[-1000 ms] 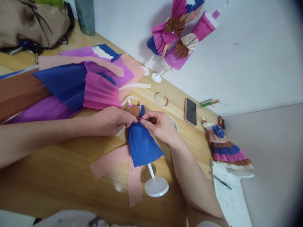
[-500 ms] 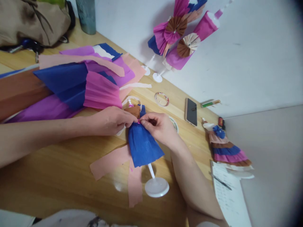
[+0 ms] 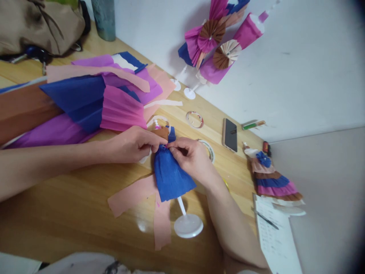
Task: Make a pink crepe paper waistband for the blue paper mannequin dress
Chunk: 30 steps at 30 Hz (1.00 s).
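Observation:
A small dress form lies tilted on the wooden table, with a blue crepe-paper skirt (image 3: 173, 175), a brown paper top (image 3: 162, 132) and a round white base (image 3: 188, 225). My left hand (image 3: 137, 144) is closed at the waist from the left, its index finger pressing there. From the right, my right hand (image 3: 190, 154) pinches the same waist between thumb and index finger. A bit of pink shows between the fingertips. Salmon paper strips (image 3: 132, 196) lie beneath the form. A tape roll (image 3: 209, 151) sits partly behind my right hand.
Crepe-paper sheets (image 3: 76, 99) are heaped at the left, near a brown bag (image 3: 42, 26) and a tumbler (image 3: 104, 19). Farther right are a clear ring (image 3: 195, 119), a phone (image 3: 229, 135), another paper dress (image 3: 273, 180) and a written sheet (image 3: 275, 232). Decorated forms (image 3: 219, 64) stand by the wall.
My right hand has shifted slightly, showing more of the tape roll and a yellow edge beside the wrist. The skirt and base have moved a touch left. Both hands remain at the waist.

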Tool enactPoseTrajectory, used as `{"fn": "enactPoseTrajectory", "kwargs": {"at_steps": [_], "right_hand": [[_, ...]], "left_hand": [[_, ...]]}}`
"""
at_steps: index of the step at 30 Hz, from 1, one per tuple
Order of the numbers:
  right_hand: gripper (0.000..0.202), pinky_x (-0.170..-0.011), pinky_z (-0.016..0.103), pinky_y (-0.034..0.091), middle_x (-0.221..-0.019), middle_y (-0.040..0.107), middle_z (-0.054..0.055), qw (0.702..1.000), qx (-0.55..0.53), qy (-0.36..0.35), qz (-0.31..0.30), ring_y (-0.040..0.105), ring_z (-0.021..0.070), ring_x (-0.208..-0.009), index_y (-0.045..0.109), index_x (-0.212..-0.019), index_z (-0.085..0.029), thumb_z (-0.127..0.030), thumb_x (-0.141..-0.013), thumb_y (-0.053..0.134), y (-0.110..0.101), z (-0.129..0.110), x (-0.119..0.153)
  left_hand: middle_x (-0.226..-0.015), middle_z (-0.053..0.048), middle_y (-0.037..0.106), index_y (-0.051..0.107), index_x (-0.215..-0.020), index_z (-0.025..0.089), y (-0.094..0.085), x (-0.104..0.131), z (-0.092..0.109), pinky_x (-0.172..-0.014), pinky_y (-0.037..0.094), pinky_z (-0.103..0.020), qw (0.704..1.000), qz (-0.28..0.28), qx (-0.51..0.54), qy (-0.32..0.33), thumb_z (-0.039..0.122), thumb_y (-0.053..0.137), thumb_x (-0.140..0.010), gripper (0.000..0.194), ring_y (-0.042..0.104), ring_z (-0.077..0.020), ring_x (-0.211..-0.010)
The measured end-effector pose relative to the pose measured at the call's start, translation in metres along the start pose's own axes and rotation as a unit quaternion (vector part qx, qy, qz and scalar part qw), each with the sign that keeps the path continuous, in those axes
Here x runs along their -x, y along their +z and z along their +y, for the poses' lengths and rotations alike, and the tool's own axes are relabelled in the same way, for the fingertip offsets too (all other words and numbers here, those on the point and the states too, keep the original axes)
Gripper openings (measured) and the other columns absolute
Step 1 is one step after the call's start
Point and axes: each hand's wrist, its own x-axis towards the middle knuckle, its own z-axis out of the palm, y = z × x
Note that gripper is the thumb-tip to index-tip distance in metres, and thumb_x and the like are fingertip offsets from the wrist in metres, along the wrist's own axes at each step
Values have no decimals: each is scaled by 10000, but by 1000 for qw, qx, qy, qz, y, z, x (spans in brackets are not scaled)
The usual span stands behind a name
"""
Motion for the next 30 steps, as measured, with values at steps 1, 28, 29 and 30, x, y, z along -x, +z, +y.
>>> {"fn": "enactPoseTrajectory", "kwargs": {"at_steps": [1, 28, 29, 30], "right_hand": [[228, -725, 301, 506, -877, 800, 58, 1000, -2, -1, 1, 728, 201, -780, 788, -881, -185, -87, -854, 585, 0, 0, 0], [156, -704, 285, 479, -870, 737, 44, 1000, -16, -22, 7, 652, 166, -728, 763, -975, -199, -157, -901, 633, -1, -2, 7], [152, -702, 283, 478, -853, 728, 39, 1000, -17, -24, 12, 645, 164, -719, 760, -975, -199, -154, -897, 638, -1, -2, 8], [148, -699, 281, 477, -832, 716, 34, 999, -17, -25, 17, 638, 162, -710, 757, -978, -196, -153, -895, 642, -1, -3, 8]], "left_hand": [[-821, -26, 776, 686, -722, 181, 0, 1, 0, -743, 525, -213, 1000, 10, -2, 13, 76, 491, -774, 227, 706, -138, -771], [-349, 3, 520, 538, -458, 159, 14, -13, 14, -275, 313, -162, 888, -72, 172, -420, 137, 576, -831, 375, 456, -96, -257], [-350, 5, 522, 534, -462, 160, 14, -13, 15, -271, 313, -163, 884, -64, 182, -427, 125, 575, -832, 374, 457, -96, -256], [-356, 7, 528, 533, -469, 159, 14, -13, 16, -270, 317, -163, 879, -57, 194, -432, 115, 575, -837, 373, 462, -96, -258]]}}
